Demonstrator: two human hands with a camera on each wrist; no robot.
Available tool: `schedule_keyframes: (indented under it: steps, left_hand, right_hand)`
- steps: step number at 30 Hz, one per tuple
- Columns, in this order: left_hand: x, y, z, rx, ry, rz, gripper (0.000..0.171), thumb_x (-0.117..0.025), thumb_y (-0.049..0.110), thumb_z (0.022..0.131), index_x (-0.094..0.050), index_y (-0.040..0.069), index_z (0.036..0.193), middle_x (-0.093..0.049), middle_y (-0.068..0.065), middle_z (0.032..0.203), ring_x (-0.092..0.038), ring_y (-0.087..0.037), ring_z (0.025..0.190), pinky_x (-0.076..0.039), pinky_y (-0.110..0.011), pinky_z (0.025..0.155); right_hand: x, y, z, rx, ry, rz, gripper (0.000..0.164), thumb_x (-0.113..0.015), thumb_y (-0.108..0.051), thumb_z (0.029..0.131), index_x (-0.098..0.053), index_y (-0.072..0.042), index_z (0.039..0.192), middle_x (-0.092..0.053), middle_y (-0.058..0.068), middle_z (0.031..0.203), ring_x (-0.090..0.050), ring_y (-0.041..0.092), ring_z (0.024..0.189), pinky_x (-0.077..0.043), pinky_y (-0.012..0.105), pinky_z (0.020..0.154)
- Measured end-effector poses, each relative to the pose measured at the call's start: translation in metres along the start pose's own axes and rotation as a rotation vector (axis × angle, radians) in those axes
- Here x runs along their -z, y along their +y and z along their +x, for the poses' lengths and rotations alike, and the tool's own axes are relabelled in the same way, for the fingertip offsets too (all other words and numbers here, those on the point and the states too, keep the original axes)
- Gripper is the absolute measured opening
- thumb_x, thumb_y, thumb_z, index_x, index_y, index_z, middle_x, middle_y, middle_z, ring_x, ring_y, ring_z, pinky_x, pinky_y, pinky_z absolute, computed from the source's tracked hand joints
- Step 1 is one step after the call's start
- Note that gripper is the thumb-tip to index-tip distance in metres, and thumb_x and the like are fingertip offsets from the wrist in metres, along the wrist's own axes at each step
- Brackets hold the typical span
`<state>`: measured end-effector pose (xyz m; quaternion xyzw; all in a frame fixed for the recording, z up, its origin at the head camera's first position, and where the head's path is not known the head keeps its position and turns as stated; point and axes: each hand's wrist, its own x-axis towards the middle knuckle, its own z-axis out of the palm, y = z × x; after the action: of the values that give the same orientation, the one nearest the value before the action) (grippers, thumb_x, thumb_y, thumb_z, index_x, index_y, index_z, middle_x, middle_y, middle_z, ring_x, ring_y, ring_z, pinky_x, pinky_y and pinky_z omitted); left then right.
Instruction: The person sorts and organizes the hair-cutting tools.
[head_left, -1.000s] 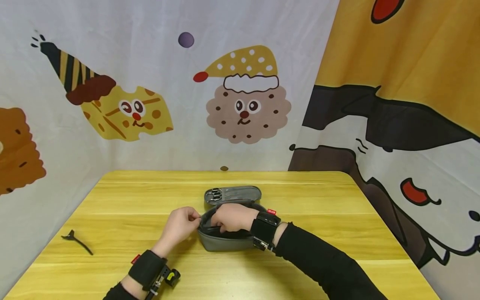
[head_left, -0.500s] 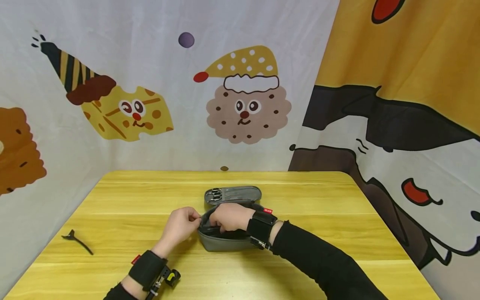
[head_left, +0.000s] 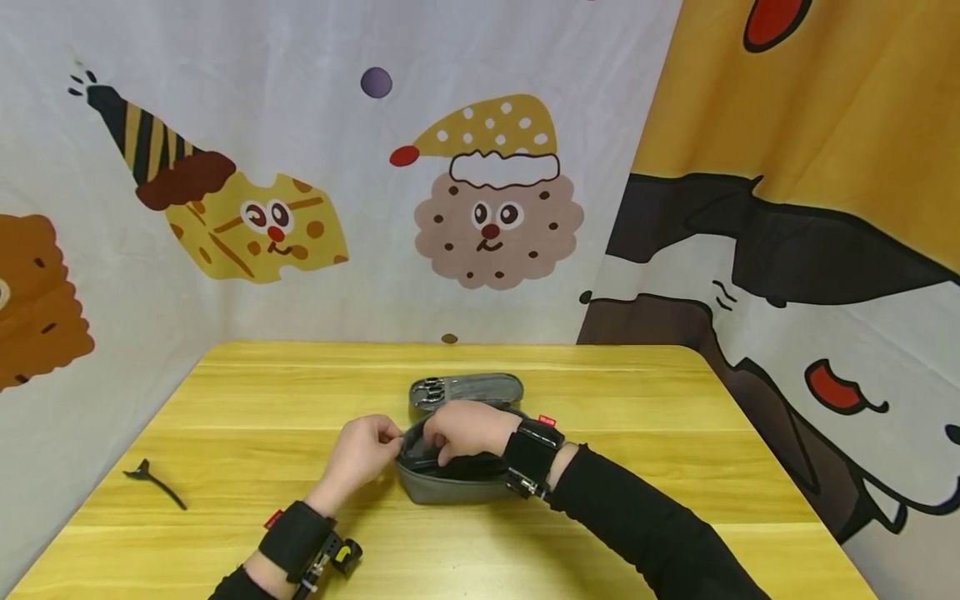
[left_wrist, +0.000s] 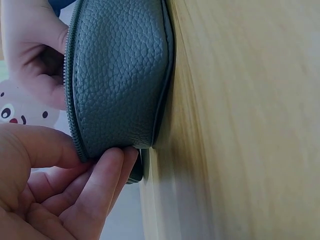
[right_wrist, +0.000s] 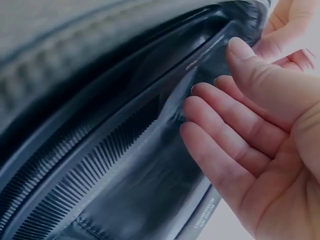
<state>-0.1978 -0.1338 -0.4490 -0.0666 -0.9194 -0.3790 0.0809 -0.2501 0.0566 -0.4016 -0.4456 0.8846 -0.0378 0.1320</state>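
Note:
A grey leather-look zippered pouch (head_left: 450, 490) sits unzipped on the table. My left hand (head_left: 358, 454) pinches its left end; in the left wrist view the thumb is at the zipper edge and the fingers press the outer corner of the pouch wall (left_wrist: 120, 75). Over the pouch's mouth is my right hand (head_left: 474, 427), its fingertips at the opening. The right wrist view shows the right hand (right_wrist: 255, 135) with relaxed fingers and nothing between them. Black combs lie inside the dark lining, one comb (right_wrist: 105, 155) showing its teeth plainly.
Behind the pouch lies its raised lid section (head_left: 483, 387), with several metal scissors (head_left: 430, 389) held at its left. A black slender thing with a forked end (head_left: 165, 489) rests on the table (head_left: 300, 396) at far left. A printed curtain (head_left: 300, 100) stands behind the table.
My right hand has risen slightly out of the pouch, its fingers now higher at the opening. The left hand keeps its hold on the pouch's end.

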Motion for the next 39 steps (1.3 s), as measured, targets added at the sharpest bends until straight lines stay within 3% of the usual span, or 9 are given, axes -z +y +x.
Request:
schedule_keyframes:
  steps: [12, 20, 28, 39]
  left_hand:
    - [0.0, 0.0, -0.001, -0.005, -0.005, -0.004, 0.009, -0.074, -0.001, 0.082, -0.073, 0.007, 0.078, -0.065, 0.002, 0.07, -0.055, -0.011, 0.063, -0.049, -0.032, 0.062]
    - [-0.002, -0.001, -0.001, 0.013, -0.004, -0.002, 0.005, -0.075, 0.002, 0.083, -0.073, 0.005, 0.079, -0.065, 0.002, 0.071, -0.055, -0.012, 0.063, -0.049, -0.032, 0.061]
    - [-0.003, -0.002, 0.0, 0.013, -0.004, -0.005, 0.005, -0.074, 0.002, 0.083, -0.073, 0.005, 0.079, -0.065, 0.003, 0.071, -0.054, -0.011, 0.062, -0.049, -0.032, 0.062]
    - [-0.002, 0.0, -0.002, 0.008, 0.011, -0.018, 0.007, -0.074, 0.001, 0.083, -0.073, 0.006, 0.079, -0.065, 0.003, 0.07, -0.054, -0.01, 0.059, -0.048, -0.03, 0.059]
  right_hand:
    - [0.011, 0.004, -0.016, 0.002, 0.033, 0.082, 0.041, -0.079, -0.026, 0.086, -0.07, -0.009, 0.122, -0.071, 0.002, 0.112, -0.066, 0.012, 0.098, -0.051, 0.02, 0.082]
    - [0.014, 0.017, -0.031, -0.002, 0.081, 0.08, 0.047, -0.078, -0.029, 0.086, -0.067, -0.007, 0.126, -0.069, 0.004, 0.117, -0.066, 0.015, 0.102, -0.051, 0.024, 0.086]
    - [0.01, 0.028, -0.053, 0.035, 0.163, 0.133, 0.053, -0.077, -0.029, 0.087, -0.062, -0.005, 0.132, -0.065, 0.007, 0.123, -0.062, 0.021, 0.11, -0.049, 0.028, 0.093]
    - [0.006, 0.042, -0.083, -0.016, 0.303, 0.212, 0.059, -0.072, -0.032, 0.091, -0.054, -0.006, 0.141, -0.055, 0.011, 0.139, -0.05, 0.029, 0.129, -0.04, 0.038, 0.107]
